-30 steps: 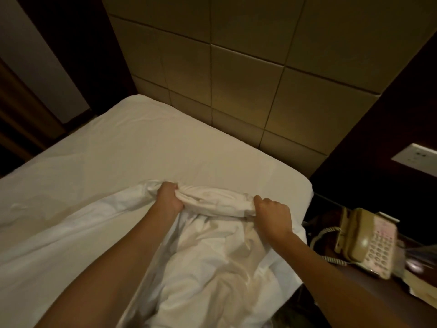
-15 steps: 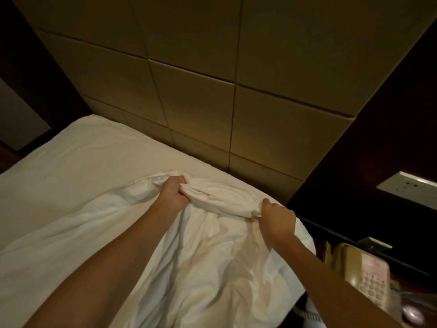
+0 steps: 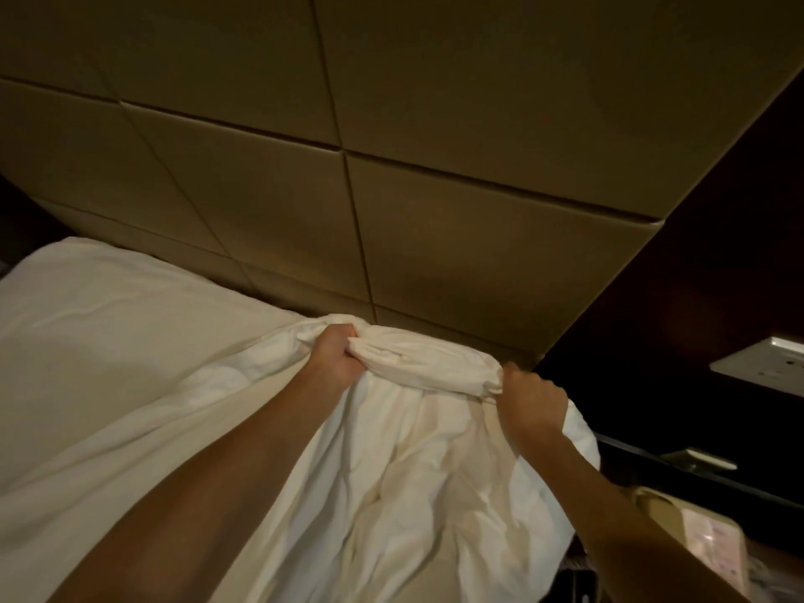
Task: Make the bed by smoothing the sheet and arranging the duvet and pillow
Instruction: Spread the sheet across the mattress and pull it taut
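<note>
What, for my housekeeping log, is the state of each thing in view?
duvet: crumpled, top edge bunched into a roll near the headboard
sheet: spread flat, lightly wrinkled
left hand: grips the rolled duvet edge
right hand: grips the roll's other end
telephone: partly in view, blurred; handset state unclear

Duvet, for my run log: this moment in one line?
left hand: grips bunched white duvet | right hand: same | place: by tan panelled headboard
</note>
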`<action>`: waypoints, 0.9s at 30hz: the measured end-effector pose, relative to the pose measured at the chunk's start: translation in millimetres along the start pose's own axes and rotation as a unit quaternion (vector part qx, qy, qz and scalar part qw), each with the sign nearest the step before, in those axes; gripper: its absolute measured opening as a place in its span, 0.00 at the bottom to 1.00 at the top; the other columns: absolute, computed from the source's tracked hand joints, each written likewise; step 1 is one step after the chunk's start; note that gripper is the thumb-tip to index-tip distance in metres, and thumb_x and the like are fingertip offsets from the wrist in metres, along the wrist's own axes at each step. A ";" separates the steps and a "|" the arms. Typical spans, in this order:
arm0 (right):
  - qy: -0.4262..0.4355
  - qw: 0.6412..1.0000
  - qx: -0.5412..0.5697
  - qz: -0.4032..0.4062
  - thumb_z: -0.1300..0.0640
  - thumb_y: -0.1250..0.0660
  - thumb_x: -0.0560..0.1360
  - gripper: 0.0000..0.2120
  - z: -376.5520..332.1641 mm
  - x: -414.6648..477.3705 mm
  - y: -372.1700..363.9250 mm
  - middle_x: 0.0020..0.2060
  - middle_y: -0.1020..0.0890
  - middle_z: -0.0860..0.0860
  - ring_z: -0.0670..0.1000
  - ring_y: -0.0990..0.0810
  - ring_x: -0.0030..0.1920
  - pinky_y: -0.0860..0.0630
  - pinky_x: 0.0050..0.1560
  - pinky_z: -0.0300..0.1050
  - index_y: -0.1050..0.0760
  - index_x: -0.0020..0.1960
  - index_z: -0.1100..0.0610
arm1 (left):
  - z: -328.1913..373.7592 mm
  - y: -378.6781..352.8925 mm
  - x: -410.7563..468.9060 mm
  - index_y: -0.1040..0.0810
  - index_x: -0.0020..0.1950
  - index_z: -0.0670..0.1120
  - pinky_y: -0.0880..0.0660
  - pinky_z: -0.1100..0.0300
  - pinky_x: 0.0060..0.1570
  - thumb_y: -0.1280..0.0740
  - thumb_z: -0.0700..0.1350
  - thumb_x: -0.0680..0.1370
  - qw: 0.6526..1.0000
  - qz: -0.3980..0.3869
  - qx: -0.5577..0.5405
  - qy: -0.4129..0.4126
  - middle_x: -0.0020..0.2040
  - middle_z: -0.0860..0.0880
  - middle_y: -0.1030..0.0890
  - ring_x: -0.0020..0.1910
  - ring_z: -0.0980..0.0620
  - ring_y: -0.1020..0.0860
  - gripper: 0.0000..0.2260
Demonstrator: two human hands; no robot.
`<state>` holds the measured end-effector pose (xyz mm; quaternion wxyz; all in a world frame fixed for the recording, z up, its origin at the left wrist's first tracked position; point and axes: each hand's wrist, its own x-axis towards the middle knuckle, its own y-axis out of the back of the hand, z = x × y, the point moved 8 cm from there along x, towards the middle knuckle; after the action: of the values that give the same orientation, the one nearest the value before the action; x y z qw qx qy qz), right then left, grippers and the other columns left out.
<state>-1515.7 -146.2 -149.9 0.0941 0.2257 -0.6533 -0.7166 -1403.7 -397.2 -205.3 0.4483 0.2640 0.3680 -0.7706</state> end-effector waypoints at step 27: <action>-0.017 0.996 0.055 -0.065 0.52 0.46 0.79 0.32 -17.2 -3.3 -90.2 0.78 0.54 0.57 0.56 0.56 0.78 0.62 0.75 0.57 0.56 0.79 0.53 | -58.2 -19.5 31.7 0.51 0.80 0.49 0.40 0.54 0.72 0.39 0.53 0.81 0.839 -0.101 0.534 -0.038 0.78 0.49 0.43 0.76 0.48 0.40 0.32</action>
<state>-1490.6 -148.6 -238.3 0.0242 0.2604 -0.6771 -0.6878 -1431.1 -359.8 -256.6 0.1712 0.3943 -0.0929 -0.8981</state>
